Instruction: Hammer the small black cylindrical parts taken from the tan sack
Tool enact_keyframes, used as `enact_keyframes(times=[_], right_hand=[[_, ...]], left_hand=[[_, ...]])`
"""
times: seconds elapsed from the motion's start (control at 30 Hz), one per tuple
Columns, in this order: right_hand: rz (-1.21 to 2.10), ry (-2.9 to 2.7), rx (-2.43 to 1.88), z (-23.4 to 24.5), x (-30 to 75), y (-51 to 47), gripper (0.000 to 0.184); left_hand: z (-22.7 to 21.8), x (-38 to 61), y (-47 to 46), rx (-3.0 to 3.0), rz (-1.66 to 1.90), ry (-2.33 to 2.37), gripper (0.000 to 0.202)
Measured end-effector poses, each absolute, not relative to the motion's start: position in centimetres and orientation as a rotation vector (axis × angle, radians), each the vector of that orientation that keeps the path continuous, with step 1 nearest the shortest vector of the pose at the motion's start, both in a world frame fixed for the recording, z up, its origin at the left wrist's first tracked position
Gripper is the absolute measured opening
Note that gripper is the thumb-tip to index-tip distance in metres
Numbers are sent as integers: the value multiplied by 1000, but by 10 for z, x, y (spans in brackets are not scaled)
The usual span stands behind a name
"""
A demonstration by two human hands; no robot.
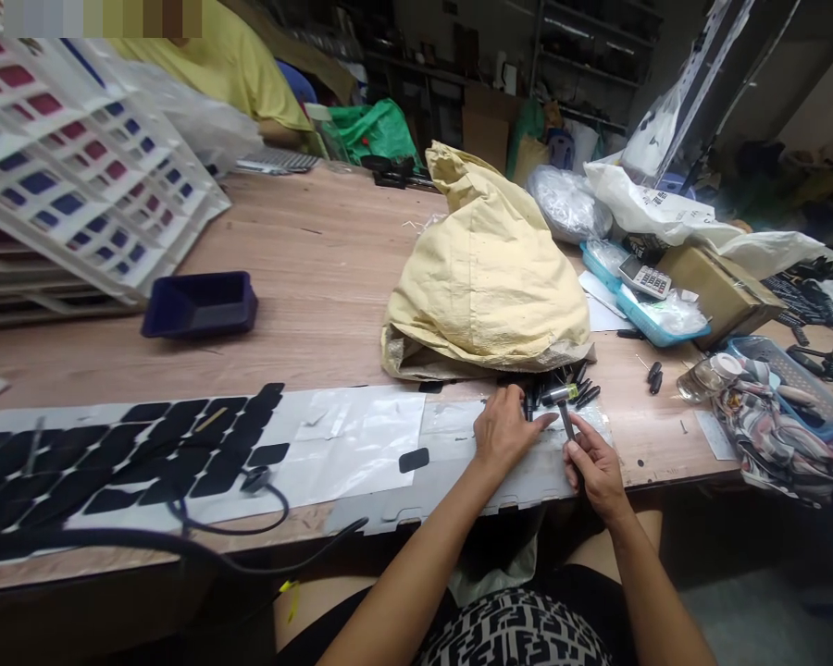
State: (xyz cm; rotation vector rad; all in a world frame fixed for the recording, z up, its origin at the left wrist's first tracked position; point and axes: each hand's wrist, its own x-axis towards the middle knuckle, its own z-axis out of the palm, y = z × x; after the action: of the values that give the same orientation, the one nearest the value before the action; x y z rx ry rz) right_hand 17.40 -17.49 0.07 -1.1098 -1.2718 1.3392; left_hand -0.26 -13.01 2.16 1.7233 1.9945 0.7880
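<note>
Head view: The right hand (595, 462) closes its fingers around the handle of a hammer (566, 418). The thumb lies along the handle; the metal head extends beyond the fingertips, toward the left hand (506, 427). The left thumb is spread away from the other left fingers and points toward the hammer. The left fingertips reach small black parts (587, 396) clustered between and beyond the two hands; whether they pinch one cannot be told.

Directly beyond the left fingers is the lower edge of a yellow sack (486, 268). Below both hands lies a grey sheet (451, 476). Left of the left fingers, a single black pad (414, 460) lies near the edge of a white sheet (351, 430). Well to the right of the right fingers, a capped clear jar (706, 377) stands beside a patterned cloth (770, 435).
</note>
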Motion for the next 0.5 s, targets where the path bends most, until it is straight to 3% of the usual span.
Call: enact_keyframes(times=[0.2, 0.5], right_hand=[[1349, -1256, -1118, 2, 173, -175, 53], [1332, -1295, -1138, 3, 172, -176, 50]], left_hand=[[10, -20, -121, 1756, 591, 1980, 18], [-12, -75, -149, 1850, 884, 1664, 13]])
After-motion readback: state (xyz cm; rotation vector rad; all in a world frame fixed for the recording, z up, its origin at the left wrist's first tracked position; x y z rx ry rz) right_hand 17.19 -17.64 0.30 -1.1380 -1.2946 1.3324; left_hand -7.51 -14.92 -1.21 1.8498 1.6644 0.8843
